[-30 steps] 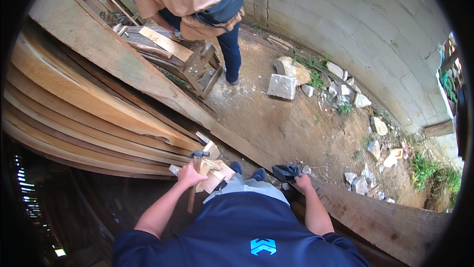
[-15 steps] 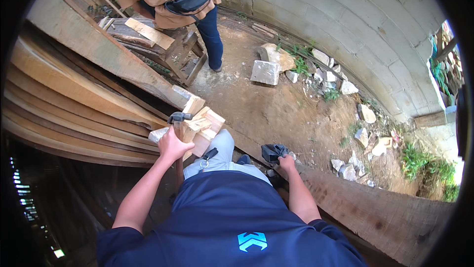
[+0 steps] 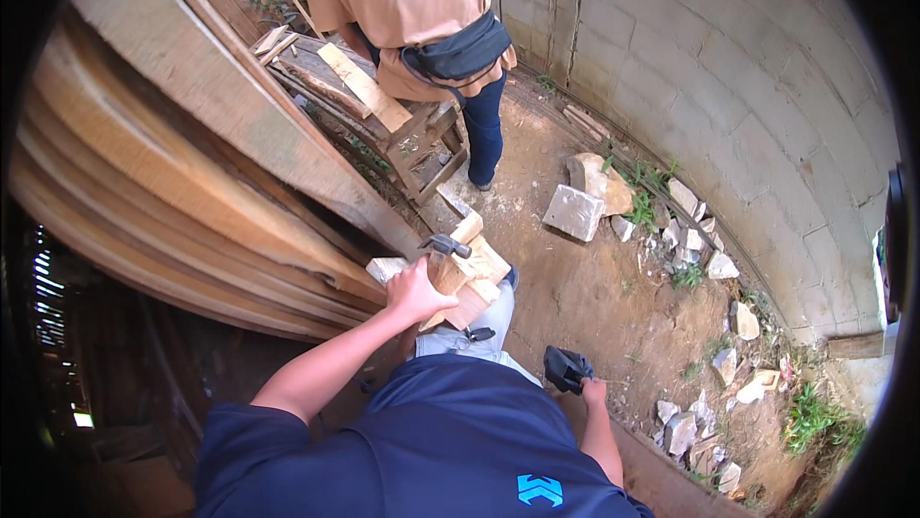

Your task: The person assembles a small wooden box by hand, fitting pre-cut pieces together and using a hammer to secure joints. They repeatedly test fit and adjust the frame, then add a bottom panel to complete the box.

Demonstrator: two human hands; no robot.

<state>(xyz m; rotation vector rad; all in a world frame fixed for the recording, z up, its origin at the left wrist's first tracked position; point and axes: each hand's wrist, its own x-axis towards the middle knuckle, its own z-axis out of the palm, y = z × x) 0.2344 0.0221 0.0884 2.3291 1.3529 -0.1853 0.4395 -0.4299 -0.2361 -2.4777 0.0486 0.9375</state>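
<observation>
My left hand (image 3: 420,296) is closed round a claw hammer (image 3: 446,246), whose dark metal head shows above the fingers. Several short pale wood offcuts (image 3: 477,274) are bunched against that hand, in front of my leg; how they are supported is partly hidden. A small dark key fob (image 3: 479,334) hangs at my waist just below them. Off to the right, low by my side, my right hand (image 3: 593,391) grips a crumpled black plastic bag (image 3: 567,368) at its gathered end. What is inside the bag cannot be seen.
Long curved planks (image 3: 182,202) lean in a stack along my left. Ahead, a person (image 3: 407,24) in a tan shirt bends over a rough wooden bench (image 3: 383,135) holding a board (image 3: 364,87). A squared stone block (image 3: 574,212) and rubble line the block wall (image 3: 728,87).
My view has swung left and moved forward, so the bench, person and stones appear farther right. Both hands keep their hold on the hammer and the bag.
</observation>
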